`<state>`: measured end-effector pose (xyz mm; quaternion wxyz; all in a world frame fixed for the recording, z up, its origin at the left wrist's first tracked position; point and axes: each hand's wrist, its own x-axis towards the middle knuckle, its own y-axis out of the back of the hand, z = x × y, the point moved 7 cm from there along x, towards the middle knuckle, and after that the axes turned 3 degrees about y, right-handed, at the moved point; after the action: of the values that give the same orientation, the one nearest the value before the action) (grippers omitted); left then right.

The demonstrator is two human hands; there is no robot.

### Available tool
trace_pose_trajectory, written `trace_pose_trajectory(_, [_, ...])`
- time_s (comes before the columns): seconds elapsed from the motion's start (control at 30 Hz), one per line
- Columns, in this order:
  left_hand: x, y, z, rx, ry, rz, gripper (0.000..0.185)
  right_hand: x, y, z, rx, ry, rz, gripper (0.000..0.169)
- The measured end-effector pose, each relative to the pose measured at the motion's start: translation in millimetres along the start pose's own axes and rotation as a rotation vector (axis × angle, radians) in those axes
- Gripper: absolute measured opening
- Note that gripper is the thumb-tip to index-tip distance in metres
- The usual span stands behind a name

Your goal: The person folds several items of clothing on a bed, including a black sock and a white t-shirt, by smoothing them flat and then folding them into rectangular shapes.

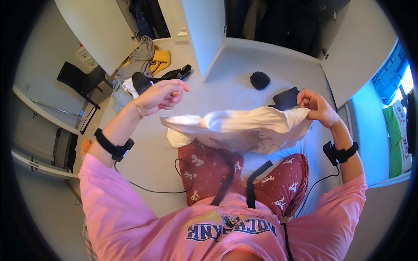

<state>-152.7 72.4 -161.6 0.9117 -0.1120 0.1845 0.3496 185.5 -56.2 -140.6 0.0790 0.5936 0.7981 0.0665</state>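
A white printed garment, probably a T-shirt, hangs spread out above my lap. My right hand pinches its upper right corner between thumb and fingers. Above the garment's left end is my left hand, with nothing visible in it; the index finger points out and the other fingers are loosely curled. A gap shows between that hand and the cloth. Just beyond my right hand lies a folded dark cloth, partly covered by the garment. A rolled black bundle rests farther off on the pale sheet.
At the far left is a heap of clothes, with a grey garment, a yellow knit and black pieces. Open wardrobe doors stand at the back. A black chair is at left. Cables run from both wrist straps.
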Motion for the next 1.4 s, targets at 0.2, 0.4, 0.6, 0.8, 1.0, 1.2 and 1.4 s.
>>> trace_pose_trajectory(0.2, [30,-71,-63,0.486,0.235,-0.139,0.043,3,-12,13,-0.009,-0.032,0.003,0.020])
trace_pose_trajectory(0.4, [59,-118,-136,0.608,0.303,-0.076,0.057,4,-20,12,-0.045,0.068,-0.009,0.018])
trace_pose_trajectory(0.6, [75,-143,-148,0.634,-0.159,0.255,0.055,4,-37,-11,-0.034,0.110,0.124,0.015])
trace_pose_trajectory(0.8, [76,-90,-121,0.780,-0.241,0.466,0.016,-9,8,-30,-0.061,0.223,0.434,0.013])
trace_pose_trajectory(1.0, [40,48,-5,0.978,-0.381,0.920,0.019,-10,-26,-42,-0.875,0.390,0.470,0.016])
trace_pose_trajectory(1.2, [-5,53,55,0.963,-0.761,1.084,0.010,2,-7,-21,-0.827,0.269,0.624,0.008])
trace_pose_trajectory(1.4, [4,57,35,0.588,-0.423,1.003,0.014,16,-10,-15,-0.367,0.183,0.453,0.010])
